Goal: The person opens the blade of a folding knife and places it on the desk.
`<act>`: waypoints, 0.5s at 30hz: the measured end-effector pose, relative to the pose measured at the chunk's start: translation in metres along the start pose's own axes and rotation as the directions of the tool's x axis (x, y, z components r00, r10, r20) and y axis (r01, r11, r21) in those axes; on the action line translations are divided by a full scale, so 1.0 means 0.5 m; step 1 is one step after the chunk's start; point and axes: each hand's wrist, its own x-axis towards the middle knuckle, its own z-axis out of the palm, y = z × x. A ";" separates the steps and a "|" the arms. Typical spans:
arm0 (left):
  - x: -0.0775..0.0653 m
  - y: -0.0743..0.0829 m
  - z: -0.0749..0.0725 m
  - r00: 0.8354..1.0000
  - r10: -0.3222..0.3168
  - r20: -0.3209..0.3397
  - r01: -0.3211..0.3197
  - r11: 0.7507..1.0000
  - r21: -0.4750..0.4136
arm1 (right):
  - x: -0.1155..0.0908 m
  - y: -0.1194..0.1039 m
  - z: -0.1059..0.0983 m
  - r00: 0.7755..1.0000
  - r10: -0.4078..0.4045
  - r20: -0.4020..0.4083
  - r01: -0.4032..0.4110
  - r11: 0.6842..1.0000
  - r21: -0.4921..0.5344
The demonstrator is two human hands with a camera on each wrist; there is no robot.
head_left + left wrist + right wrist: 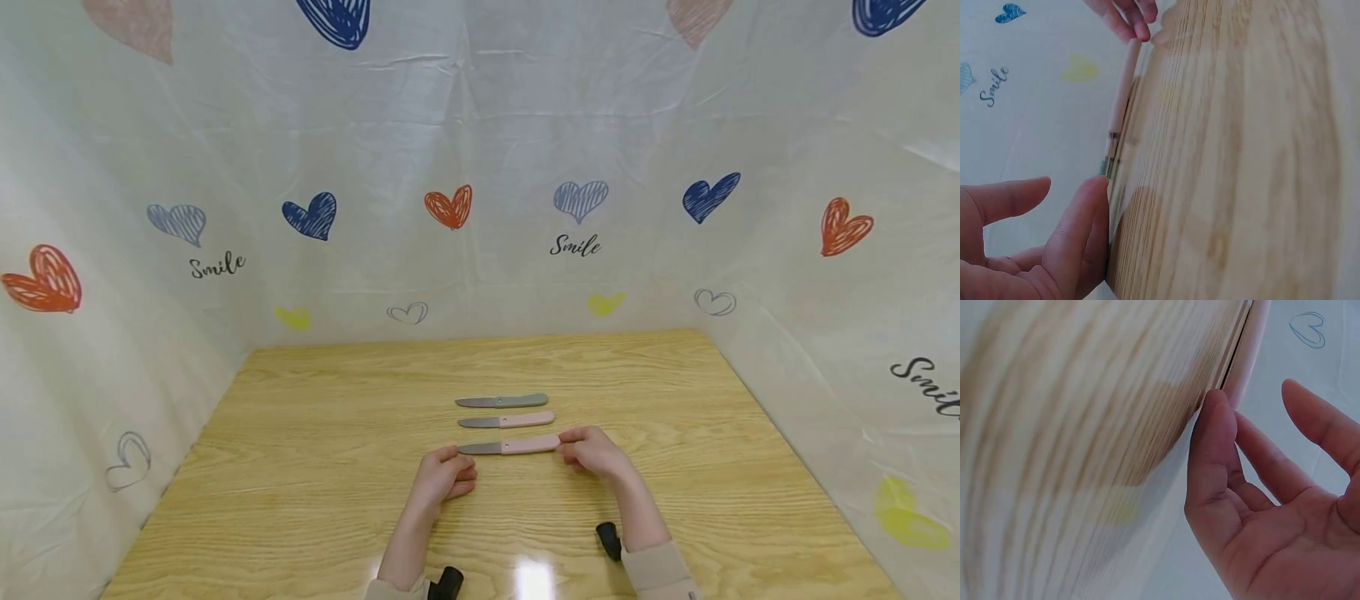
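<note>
Three small knives lie one behind the other on the table, blades pointing left. Farthest back is the green-handled knife (522,401), with a pink-handled knife (527,420) in the middle. Nearest is another pink-handled knife (529,445), between the two hands. My left hand (442,477) has its fingertips right at that knife's blade tip, and its raised finger (1019,195) stands apart in the left wrist view. Fingertips of my right hand (596,454) touch the handle's butt end. In the right wrist view, the right thumb (1316,419) stands away from the handle (1250,350).
The wood-grain table (315,450) is bordered at the back and sides by a pale curtain (510,275) printed with hearts and the word Smile. Black devices sit at the left wrist (447,582) and right wrist (609,542).
</note>
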 end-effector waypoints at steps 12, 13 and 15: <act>0.005 -0.004 -0.006 1.000 -0.019 0.004 0.019 1.000 -0.014 | 0.004 0.002 0.004 1.000 -0.002 -0.005 0.002 0.999 -0.047; 0.005 -0.004 -0.007 1.000 -0.018 0.004 0.018 1.000 -0.011 | 0.003 0.001 0.004 1.000 -0.003 -0.009 0.003 0.999 -0.048; 0.002 -0.001 -0.008 1.000 -0.016 0.000 0.016 1.000 -0.005 | 0.001 -0.001 0.004 1.000 -0.006 -0.021 0.005 0.999 -0.048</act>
